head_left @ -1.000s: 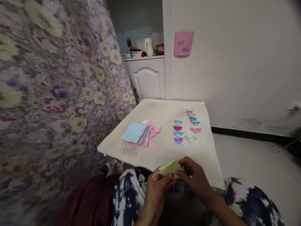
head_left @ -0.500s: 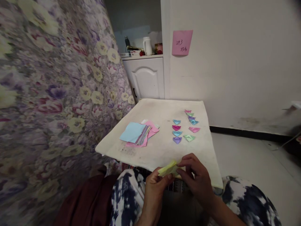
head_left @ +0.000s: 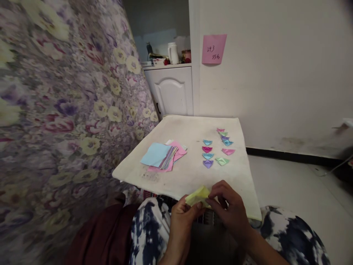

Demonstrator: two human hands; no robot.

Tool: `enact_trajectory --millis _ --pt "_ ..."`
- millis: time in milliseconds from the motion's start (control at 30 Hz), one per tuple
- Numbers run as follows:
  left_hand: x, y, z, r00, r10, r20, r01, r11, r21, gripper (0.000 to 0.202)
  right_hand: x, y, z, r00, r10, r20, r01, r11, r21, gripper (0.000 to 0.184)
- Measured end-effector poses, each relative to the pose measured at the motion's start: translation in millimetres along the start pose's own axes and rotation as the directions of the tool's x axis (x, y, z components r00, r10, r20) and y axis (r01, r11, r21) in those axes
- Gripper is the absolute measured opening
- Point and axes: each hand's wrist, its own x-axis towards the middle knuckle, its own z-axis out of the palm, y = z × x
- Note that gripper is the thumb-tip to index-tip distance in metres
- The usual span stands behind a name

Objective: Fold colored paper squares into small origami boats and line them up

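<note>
A partly folded piece of yellow paper (head_left: pixel 199 195) is held between both hands at the near edge of the table. My left hand (head_left: pixel 185 214) pinches its left and lower side, thumb on top. My right hand (head_left: pixel 227 201) grips its right end between thumb and fingertips, which hide that end. Beyond the hands lie several small folded paper boats, among them a purple boat (head_left: pixel 207 164), a light green boat (head_left: pixel 222 161), a pink boat (head_left: pixel 228 151) and a magenta boat (head_left: pixel 207 149). They form two rough columns.
A stack of coloured paper sheets (head_left: pixel 156 154) lies on the left of the cream-covered table (head_left: pixel 190 129). A floral curtain (head_left: pixel 82 110) hangs close on the left. Behind stand a white cabinet (head_left: pixel 173 92) and a wall with a pink note (head_left: pixel 214 49).
The yellow paper has tilted and shows a slightly broader face. My right hand has shifted a little to the right, still gripping its end.
</note>
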Motion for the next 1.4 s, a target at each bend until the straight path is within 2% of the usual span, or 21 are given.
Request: enact_trajectory --millis 200,333,400,567,667,733,900,1033,1200,1300,1400 --pt "3 -2 -4.0 0.998 -0.011 0.054 0.013 0.999 -0.032 0.025 1 0 -2 0.98 -0.198 0.003 0.196 0.966 -0.169 0.011" --pt "1 0 -3.7 0.995 -0.015 0.094 0.022 0.997 -0.078 0.026 1 -2 -4 0.921 -0.385 0.062 0.387 0.879 -0.278 0.017" --pt "0 2 -2.6 0.993 -0.02 0.112 0.032 0.994 -0.103 0.025 1 -1 -4 0.901 -0.428 0.079 0.431 0.854 -0.291 0.02" --pt "-2 4 -1.2 0.993 -0.054 0.108 0.065 0.993 -0.103 0.024 1 1 -2 0.927 -0.375 -0.005 0.366 0.907 -0.206 0.02" --pt "-2 4 -1.8 0.993 -0.047 0.106 0.055 0.996 -0.068 0.023 2 1 -1 0.954 -0.296 -0.045 0.287 0.948 -0.14 0.021" --pt "-2 4 -1.6 0.993 -0.027 0.113 0.033 0.998 -0.051 0.023 2 1 -1 0.959 -0.282 -0.038 0.273 0.949 -0.156 0.023" --pt "-2 7 2.2 0.993 0.028 0.117 -0.021 0.998 -0.059 0.022 2 0 -2 0.944 -0.327 0.034 0.325 0.913 -0.248 0.019" --pt "-3 10 4.8 0.992 0.02 0.129 -0.013 0.998 -0.055 0.02 3 -1 -2 0.942 -0.333 0.033 0.33 0.909 -0.256 0.019" --pt "-2 7 4.6 0.989 0.042 0.14 -0.029 0.995 -0.091 0.015 2 1 -2 0.918 -0.386 0.092 0.395 0.867 -0.304 0.019" --pt "-1 7 4.7 0.99 0.019 0.138 -0.002 0.992 -0.126 0.013 -2 5 -2 0.896 -0.432 0.106 0.441 0.83 -0.341 0.022" --pt "-4 11 6.0 0.984 -0.026 0.174 0.056 0.984 -0.171 0.019 -5 9 -2 0.867 -0.483 0.121 0.49 0.786 -0.376 0.023"
